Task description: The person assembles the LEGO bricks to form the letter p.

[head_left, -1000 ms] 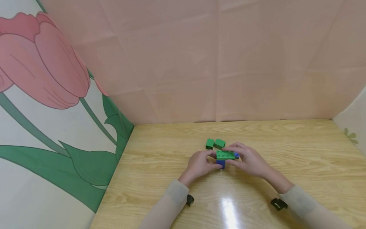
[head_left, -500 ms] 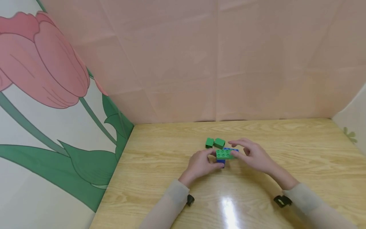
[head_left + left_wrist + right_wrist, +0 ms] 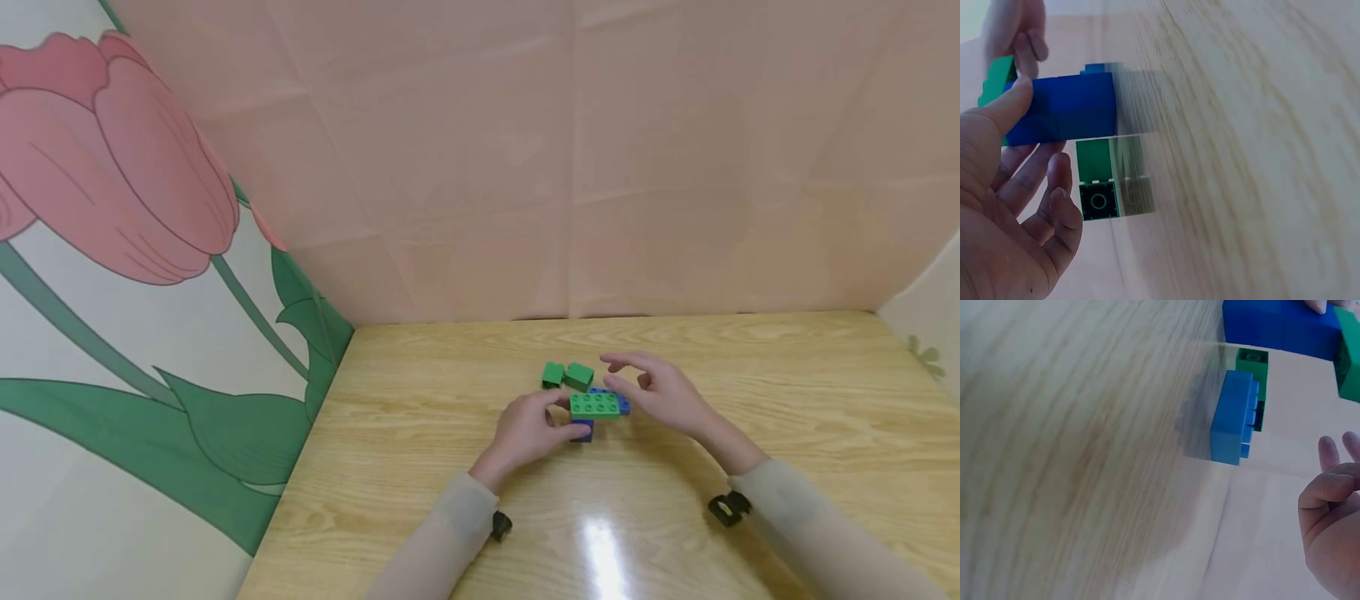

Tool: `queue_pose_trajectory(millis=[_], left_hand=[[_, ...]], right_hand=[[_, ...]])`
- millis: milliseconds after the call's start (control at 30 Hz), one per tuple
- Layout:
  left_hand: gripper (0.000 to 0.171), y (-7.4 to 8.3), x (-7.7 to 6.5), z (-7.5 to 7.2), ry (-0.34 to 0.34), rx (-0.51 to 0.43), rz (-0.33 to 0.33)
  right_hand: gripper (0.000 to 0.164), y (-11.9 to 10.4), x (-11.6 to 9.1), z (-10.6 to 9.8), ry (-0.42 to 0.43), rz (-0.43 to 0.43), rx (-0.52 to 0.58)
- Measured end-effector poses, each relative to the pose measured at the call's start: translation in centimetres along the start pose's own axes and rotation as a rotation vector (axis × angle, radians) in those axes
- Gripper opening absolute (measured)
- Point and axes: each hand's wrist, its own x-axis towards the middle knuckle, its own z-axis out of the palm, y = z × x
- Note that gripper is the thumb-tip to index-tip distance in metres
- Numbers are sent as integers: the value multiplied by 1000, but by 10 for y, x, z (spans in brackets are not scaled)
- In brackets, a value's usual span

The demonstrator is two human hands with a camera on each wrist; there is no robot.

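Observation:
My left hand [image 3: 528, 427] grips a stack of blue toy building bricks [image 3: 1063, 109] between thumb and fingers. Across the top of that stack sits a long green studded brick [image 3: 595, 406], overhanging to the right. My right hand [image 3: 663, 396] is apart from the stack on its right, holding nothing, its fingers loosely bent. Below the overhang and partly hidden by it in the head view, a loose blue brick [image 3: 1232, 419] stands on the table.
Two small green bricks [image 3: 552, 375] [image 3: 579, 377] lie just behind the stack on the wooden table [image 3: 420, 375]. A pink cloth wall [image 3: 465, 208] rises at the table's back edge, and a tulip-printed panel [image 3: 150, 167] stands on the left.
My right hand has let go of the green brick's right end and moved slightly back from it. My left hand keeps its grip on the blue stack, which has hardly moved.

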Motion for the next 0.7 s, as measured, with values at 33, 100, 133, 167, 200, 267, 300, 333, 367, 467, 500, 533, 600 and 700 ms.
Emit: queue_pose_trajectory(millis=[33,100,133,167,200,267,300,333,367,467,500,533,600,700], left_hand=[[31,0,0,0,1,2,0],[31,1,0,-1,1,7,-4],[31,1,0,-2,1,9,-6],[31,1,1,-2,0,10,-7],[30,1,1,-2,0,10,-9],[29,1,1,-2,0,9,-12],[29,1,1,-2,0,9,-13],[30,0,1,-2,0,10,-14],[30,0,2,-2,0,9,-15],[30,-1,2,-1,0,8,-15],[31,-1,2,-1,-1,7,-16],[31,-2,2,-1,-1,6,-15],[31,-2,2,-1,-3,4,-17],[32,-1,2,-1,-6,5,-17]], right_hand=[[38,2,2,1,-1,6,-6],[40,7,6,2,-6,21,-19],[40,9,8,3,-8,27,-25],[41,11,9,4,-12,32,-27],[42,12,11,4,-15,37,-27],[43,15,14,6,-25,47,-23],[44,15,16,6,-33,54,-20],[44,16,18,7,-38,59,-20],[45,17,19,8,-44,62,-19],[45,19,24,9,-58,71,-28],[45,20,25,10,-64,73,-30],[46,20,26,10,-68,76,-31],[47,21,29,12,-79,88,-32],[50,25,33,15,-107,105,-23]])
